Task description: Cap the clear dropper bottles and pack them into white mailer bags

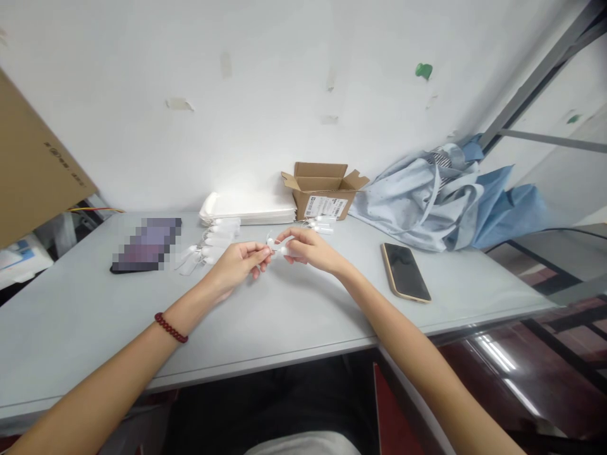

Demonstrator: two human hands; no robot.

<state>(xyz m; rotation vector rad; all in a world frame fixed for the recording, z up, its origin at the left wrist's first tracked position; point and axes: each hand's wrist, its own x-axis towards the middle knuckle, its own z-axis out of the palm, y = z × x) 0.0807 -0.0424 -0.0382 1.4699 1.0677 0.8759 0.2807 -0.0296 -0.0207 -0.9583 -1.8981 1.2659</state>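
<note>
My left hand [243, 264] is closed, thumb and index finger pinching a small white piece [270, 242] with a rounded end and a thin loop. My right hand [307, 249] is closed close beside it, its fingertips on the white piece too; a rounded white part shows under them. The fingers cover much of the piece, so its exact kind is unclear. Left of the hands lies a pile of small white translucent pieces [219, 235] with thin loops. A smaller group of similar pieces [323, 228] rests in front of the carton.
Against the wall stand a stack of white packets [253, 208] and an open cardboard box [327, 189]. A blue cloth bag [417, 196] slumps at the back right. One phone [406, 273] lies right; a blurred-out device [147, 245] lies left. A large carton [38, 164] leans far left.
</note>
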